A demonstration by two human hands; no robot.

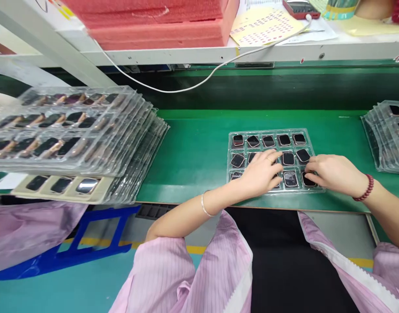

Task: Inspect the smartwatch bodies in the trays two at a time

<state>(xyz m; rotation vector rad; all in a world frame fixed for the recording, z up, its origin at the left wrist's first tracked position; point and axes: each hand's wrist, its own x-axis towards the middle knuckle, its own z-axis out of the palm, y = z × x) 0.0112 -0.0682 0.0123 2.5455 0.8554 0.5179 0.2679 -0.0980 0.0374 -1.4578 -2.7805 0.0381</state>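
A clear plastic tray [231, 169] lies on the green work surface, its pockets holding several strapless smartwatches with dark screens. My left hand [263, 171] is over the tray's middle, fingers spread, covering some of the pockets. At the tray's right edge, my right hand [336, 174] has its fingers apart, the tips by a tilted smartwatch [303, 155]. Another smartwatch [308, 179] in the front right corner is partly hidden by that hand. Closer to the left hand's fingertips sit a smartwatch [288, 159] and one with a lighter, reflective screen [290, 178].
A tall, leaning stack of filled clear trays [131, 126] stands at the left, beside a beige tray [104, 191]. Another tray stack [382, 143] is at the far right. A white cable [173, 91] droops from the shelf, which carries red foam [160, 37] and papers [264, 26].
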